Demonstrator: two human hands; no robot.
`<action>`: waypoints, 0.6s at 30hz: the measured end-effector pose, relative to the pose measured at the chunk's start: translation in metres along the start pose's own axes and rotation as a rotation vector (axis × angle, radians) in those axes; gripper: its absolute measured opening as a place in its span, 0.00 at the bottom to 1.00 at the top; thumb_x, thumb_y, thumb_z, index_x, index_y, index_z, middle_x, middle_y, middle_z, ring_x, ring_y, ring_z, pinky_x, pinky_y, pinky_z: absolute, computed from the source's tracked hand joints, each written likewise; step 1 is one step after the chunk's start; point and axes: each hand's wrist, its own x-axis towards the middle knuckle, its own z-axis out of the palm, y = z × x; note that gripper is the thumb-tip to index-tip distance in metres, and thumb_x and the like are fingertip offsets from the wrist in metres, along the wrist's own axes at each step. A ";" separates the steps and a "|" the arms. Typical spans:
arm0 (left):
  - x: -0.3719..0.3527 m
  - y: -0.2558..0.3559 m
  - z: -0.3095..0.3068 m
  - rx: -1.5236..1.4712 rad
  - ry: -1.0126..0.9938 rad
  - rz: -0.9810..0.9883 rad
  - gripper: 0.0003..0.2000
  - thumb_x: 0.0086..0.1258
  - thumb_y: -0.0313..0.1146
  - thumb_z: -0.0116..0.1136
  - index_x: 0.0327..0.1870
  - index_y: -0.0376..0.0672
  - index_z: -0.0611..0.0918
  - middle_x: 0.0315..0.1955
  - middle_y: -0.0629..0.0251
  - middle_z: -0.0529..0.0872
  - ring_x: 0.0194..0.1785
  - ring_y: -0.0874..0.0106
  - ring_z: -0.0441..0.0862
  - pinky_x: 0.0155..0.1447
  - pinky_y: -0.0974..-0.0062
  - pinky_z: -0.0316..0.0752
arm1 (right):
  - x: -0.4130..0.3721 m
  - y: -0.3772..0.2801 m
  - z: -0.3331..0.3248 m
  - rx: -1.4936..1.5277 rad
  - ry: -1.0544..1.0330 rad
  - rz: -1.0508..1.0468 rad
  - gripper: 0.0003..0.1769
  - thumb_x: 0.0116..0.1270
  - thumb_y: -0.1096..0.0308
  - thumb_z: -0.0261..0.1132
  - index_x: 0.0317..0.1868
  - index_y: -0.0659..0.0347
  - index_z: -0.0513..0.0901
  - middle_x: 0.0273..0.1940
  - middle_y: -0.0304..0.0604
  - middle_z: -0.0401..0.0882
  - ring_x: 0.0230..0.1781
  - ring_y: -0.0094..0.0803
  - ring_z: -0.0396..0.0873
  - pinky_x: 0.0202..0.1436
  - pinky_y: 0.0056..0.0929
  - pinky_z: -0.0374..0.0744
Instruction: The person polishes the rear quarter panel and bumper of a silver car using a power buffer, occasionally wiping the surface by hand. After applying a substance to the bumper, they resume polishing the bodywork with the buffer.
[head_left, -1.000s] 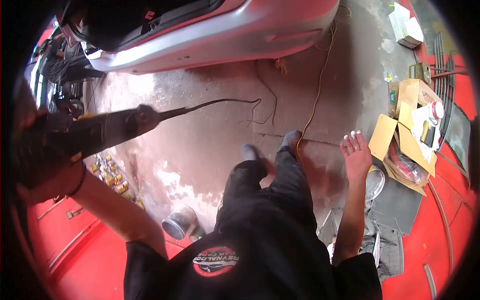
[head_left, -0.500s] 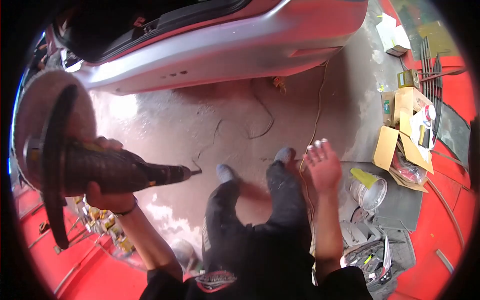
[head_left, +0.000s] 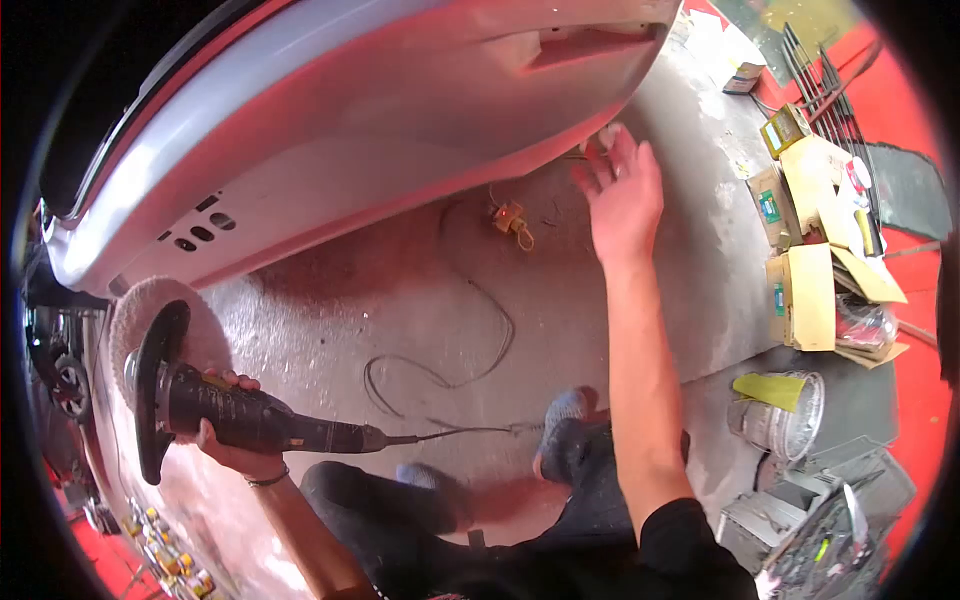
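My left hand (head_left: 240, 460) is wrapped round the body of a black polisher (head_left: 245, 412), held low at the left. Its fluffy pale pad (head_left: 205, 322) faces away from me, behind a black curved handle (head_left: 163, 385). A cord runs from the tail of the tool across the floor. My right hand (head_left: 627, 200) is raised, fingers apart and holding nothing, with the fingertips at the lower edge of a silver car body panel (head_left: 400, 130). Small oval holes (head_left: 202, 233) show in the panel's left part.
An orange power socket (head_left: 510, 216) and a looped cable (head_left: 508, 320) lie on the floor below the panel. At right stand opened cardboard boxes (head_left: 810, 295), a bucket (head_left: 802, 425) with a yellow-green cloth (head_left: 768, 390) and grey car parts (head_left: 780, 515). Small bottles (head_left: 165, 550) are at lower left.
My right hand has moved up to the panel's lower edge. The polisher, in my left hand, has shifted down and right in view. The panel looks nearer, and my feet have moved.
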 end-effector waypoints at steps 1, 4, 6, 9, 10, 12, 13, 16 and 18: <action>0.004 -0.012 -0.012 0.018 0.012 0.009 0.38 0.73 0.57 0.64 0.76 0.39 0.73 0.57 0.52 0.82 0.59 0.57 0.84 0.71 0.58 0.79 | 0.019 0.004 -0.005 -0.015 0.012 -0.055 0.34 0.85 0.40 0.59 0.77 0.56 0.79 0.71 0.38 0.80 0.71 0.38 0.78 0.71 0.51 0.77; 0.010 -0.046 -0.034 0.026 -0.012 0.045 0.37 0.73 0.58 0.64 0.75 0.39 0.75 0.56 0.54 0.83 0.58 0.59 0.85 0.69 0.59 0.81 | 0.071 0.004 -0.007 -0.086 0.055 -0.193 0.35 0.84 0.36 0.59 0.76 0.55 0.80 0.71 0.36 0.81 0.69 0.36 0.78 0.68 0.46 0.77; 0.016 -0.067 -0.059 -0.052 -0.059 0.007 0.37 0.73 0.58 0.64 0.75 0.40 0.76 0.55 0.55 0.84 0.57 0.59 0.85 0.67 0.59 0.82 | 0.090 -0.006 0.002 -0.169 0.117 -0.249 0.36 0.84 0.34 0.59 0.75 0.53 0.81 0.71 0.34 0.82 0.68 0.35 0.78 0.68 0.43 0.76; 0.014 -0.082 -0.082 -0.050 -0.010 0.043 0.36 0.71 0.55 0.66 0.75 0.42 0.76 0.54 0.55 0.85 0.55 0.59 0.86 0.65 0.60 0.83 | 0.092 -0.010 0.029 -0.409 0.139 -0.297 0.37 0.84 0.33 0.58 0.74 0.53 0.82 0.72 0.34 0.82 0.68 0.32 0.78 0.67 0.40 0.75; 0.014 -0.085 -0.080 -0.033 0.022 0.073 0.36 0.71 0.54 0.66 0.74 0.42 0.76 0.53 0.55 0.85 0.54 0.59 0.87 0.63 0.60 0.83 | 0.086 -0.001 0.036 -0.425 0.047 -0.292 0.38 0.84 0.34 0.57 0.77 0.55 0.81 0.73 0.35 0.82 0.69 0.29 0.77 0.67 0.38 0.75; 0.015 -0.086 -0.062 -0.040 0.090 0.089 0.34 0.69 0.53 0.68 0.71 0.42 0.77 0.49 0.54 0.86 0.51 0.57 0.88 0.58 0.61 0.84 | 0.117 0.044 0.014 -0.646 -0.009 -0.522 0.40 0.86 0.37 0.57 0.82 0.59 0.77 0.80 0.42 0.77 0.74 0.32 0.76 0.69 0.33 0.74; 0.012 -0.083 -0.056 -0.039 0.116 0.068 0.34 0.69 0.53 0.68 0.71 0.42 0.77 0.49 0.54 0.86 0.50 0.57 0.88 0.57 0.61 0.84 | 0.092 0.059 0.023 -0.857 -0.013 -0.705 0.40 0.87 0.38 0.57 0.83 0.62 0.76 0.81 0.45 0.76 0.76 0.35 0.76 0.71 0.33 0.75; 0.009 -0.079 -0.072 -0.026 0.110 -0.039 0.32 0.69 0.53 0.68 0.69 0.43 0.77 0.46 0.54 0.87 0.48 0.57 0.89 0.53 0.60 0.85 | 0.015 0.062 0.062 -0.523 0.061 -0.326 0.43 0.86 0.40 0.59 0.84 0.69 0.73 0.83 0.53 0.73 0.81 0.41 0.73 0.81 0.39 0.72; 0.012 -0.084 -0.083 -0.031 0.104 -0.057 0.32 0.68 0.53 0.68 0.67 0.43 0.78 0.46 0.54 0.87 0.48 0.57 0.89 0.52 0.60 0.85 | 0.026 0.090 0.077 -0.659 0.020 -0.575 0.41 0.85 0.44 0.61 0.80 0.73 0.74 0.79 0.64 0.74 0.80 0.55 0.72 0.84 0.50 0.67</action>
